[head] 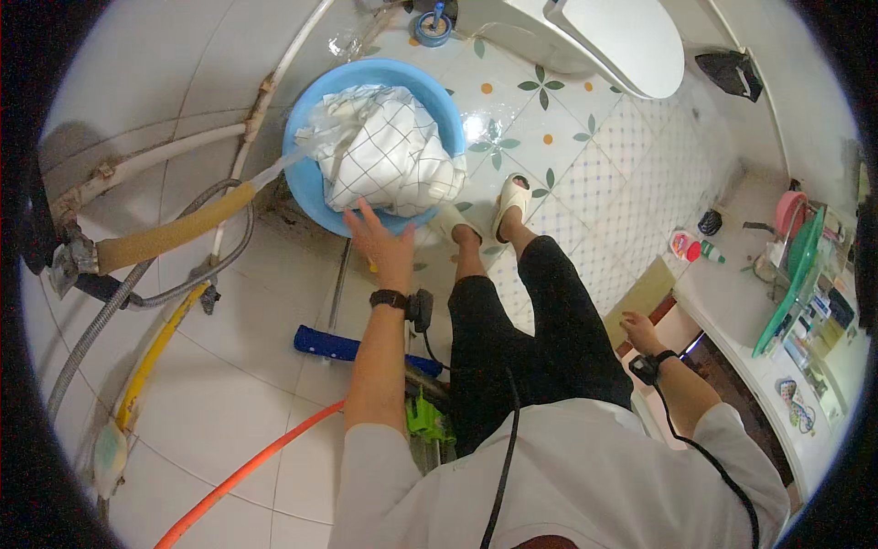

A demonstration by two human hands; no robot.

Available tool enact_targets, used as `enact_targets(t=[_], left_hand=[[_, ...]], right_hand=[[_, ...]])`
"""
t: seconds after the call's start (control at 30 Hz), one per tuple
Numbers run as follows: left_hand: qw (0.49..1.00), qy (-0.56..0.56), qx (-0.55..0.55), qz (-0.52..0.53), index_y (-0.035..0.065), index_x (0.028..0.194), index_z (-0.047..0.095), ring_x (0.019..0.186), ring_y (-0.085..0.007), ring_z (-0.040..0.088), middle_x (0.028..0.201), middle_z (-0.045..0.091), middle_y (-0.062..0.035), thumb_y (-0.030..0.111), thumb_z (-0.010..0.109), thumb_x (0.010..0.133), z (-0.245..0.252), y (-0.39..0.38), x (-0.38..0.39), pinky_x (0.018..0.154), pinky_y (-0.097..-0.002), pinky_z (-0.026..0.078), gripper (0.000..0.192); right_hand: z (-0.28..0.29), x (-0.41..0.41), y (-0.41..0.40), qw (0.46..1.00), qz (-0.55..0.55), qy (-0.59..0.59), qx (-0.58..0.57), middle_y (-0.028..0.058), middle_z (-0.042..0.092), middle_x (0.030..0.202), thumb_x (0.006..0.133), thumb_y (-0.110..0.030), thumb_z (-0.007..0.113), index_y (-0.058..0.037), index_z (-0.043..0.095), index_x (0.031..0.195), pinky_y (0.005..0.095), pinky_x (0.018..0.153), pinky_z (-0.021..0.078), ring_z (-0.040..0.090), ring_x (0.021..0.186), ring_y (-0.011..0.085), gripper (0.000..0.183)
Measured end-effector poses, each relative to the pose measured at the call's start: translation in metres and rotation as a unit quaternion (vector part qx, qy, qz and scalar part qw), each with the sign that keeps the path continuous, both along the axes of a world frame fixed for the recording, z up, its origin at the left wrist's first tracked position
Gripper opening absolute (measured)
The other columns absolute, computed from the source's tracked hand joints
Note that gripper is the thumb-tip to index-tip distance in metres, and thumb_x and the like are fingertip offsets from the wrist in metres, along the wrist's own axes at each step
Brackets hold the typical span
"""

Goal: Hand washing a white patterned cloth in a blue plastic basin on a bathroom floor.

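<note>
A light blue plastic basin (296,175) stands on the tiled floor at the upper left of centre. White cloth with a dark grid pattern (391,147) is heaped in it. Water (281,167) streams onto the cloth from a tan hose (178,223) fixed to a wall tap (72,261). My left hand (384,247) is at the basin's near rim with its fingers apart; whether the fingertips touch the cloth or rim is unclear. Beside my right leg, my right hand (641,333) hangs with loosely bent fingers and nothing visible in it.
A toilet (617,41) is at the top, near a small blue pot (433,31). Pipes, a metal braided hose (96,343) and an orange hose (254,466) run at left. A blue squeegee-like head (329,343) is below my left forearm. A counter (734,302) holds toiletries at right.
</note>
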State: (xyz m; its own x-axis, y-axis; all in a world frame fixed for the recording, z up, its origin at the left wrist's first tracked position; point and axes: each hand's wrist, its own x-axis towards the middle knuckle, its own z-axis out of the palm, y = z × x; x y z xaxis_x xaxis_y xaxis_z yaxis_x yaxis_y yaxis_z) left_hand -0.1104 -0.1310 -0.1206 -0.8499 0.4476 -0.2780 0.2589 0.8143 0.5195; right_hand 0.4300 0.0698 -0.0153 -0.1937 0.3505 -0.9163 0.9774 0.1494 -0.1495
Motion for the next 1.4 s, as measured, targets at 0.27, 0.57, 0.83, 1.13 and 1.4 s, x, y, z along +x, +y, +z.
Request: enact_targets(t=[0.27, 0.57, 0.83, 1.13, 1.4], left_hand=[[0.977, 0.101, -0.069, -0.176, 0.015, 0.142, 0.021, 0.133, -0.0434, 0.013, 0.143, 0.012, -0.0288, 0.046, 0.076, 0.062, 0.002, 0.073, -0.052, 0.104, -0.0561, 0.018, 0.102], [0.997, -0.018, -0.055, -0.048, 0.0082, 0.126, 0.041, 0.1, -0.0358, 0.055, 0.099, 0.062, -0.0211, 0.028, 0.058, 0.08, -0.098, 0.035, -0.082, 0.082, -0.0464, 0.043, 0.053], [0.908, -0.022, -0.389, -0.154, 0.0015, 0.134, 0.03, 0.105, -0.0374, 0.055, 0.121, 0.051, -0.0265, 0.033, 0.068, 0.075, -0.102, -0.079, -0.19, 0.09, -0.0427, 0.043, 0.078], [0.91, 0.165, -0.287, -0.25, 0.0182, 0.143, 0.02, 0.133, -0.0483, 0.009, 0.148, 0.007, -0.0215, 0.036, 0.067, 0.075, -0.021, 0.047, -0.049, 0.103, -0.0578, 0.023, 0.085], [0.887, -0.12, -0.37, -0.248, 0.0263, 0.142, 0.02, 0.131, -0.0482, 0.013, 0.149, 0.008, -0.0176, 0.032, 0.06, 0.078, -0.059, 0.025, -0.067, 0.103, -0.0573, 0.024, 0.075]], right_hand=[[-0.009, -0.066, 0.008, 0.991, -0.119, -0.065, 0.017, 0.0168, 0.064, 0.1, 0.082, -0.026, 0.056, -0.0043, 0.056, 0.116, 0.0349, 0.08, 0.0479, 0.062, 0.091, 0.027, 0.04], [-0.004, -0.077, 0.036, 0.987, -0.156, -0.042, 0.02, 0.0166, 0.066, 0.094, 0.083, -0.026, 0.055, -0.0048, 0.056, 0.116, 0.034, 0.074, 0.0491, 0.063, 0.081, 0.0226, 0.04], [-0.002, -0.072, 0.044, 0.967, -0.245, -0.065, -0.014, 0.0095, 0.062, 0.097, 0.086, -0.023, 0.054, -0.0048, 0.053, 0.122, 0.0284, 0.068, 0.047, 0.056, 0.077, 0.015, 0.039], [-0.01, -0.025, -0.02, 0.967, -0.253, -0.001, -0.039, 0.0154, 0.066, 0.093, 0.083, -0.027, 0.056, -0.0048, 0.058, 0.114, 0.0354, 0.071, 0.0497, 0.062, 0.079, 0.0233, 0.038], [0.025, -0.051, -0.023, 0.961, -0.267, -0.074, -0.008, 0.0193, 0.063, 0.103, 0.082, -0.031, 0.054, -0.0046, 0.057, 0.115, 0.0381, 0.082, 0.0474, 0.061, 0.09, 0.0313, 0.043]])
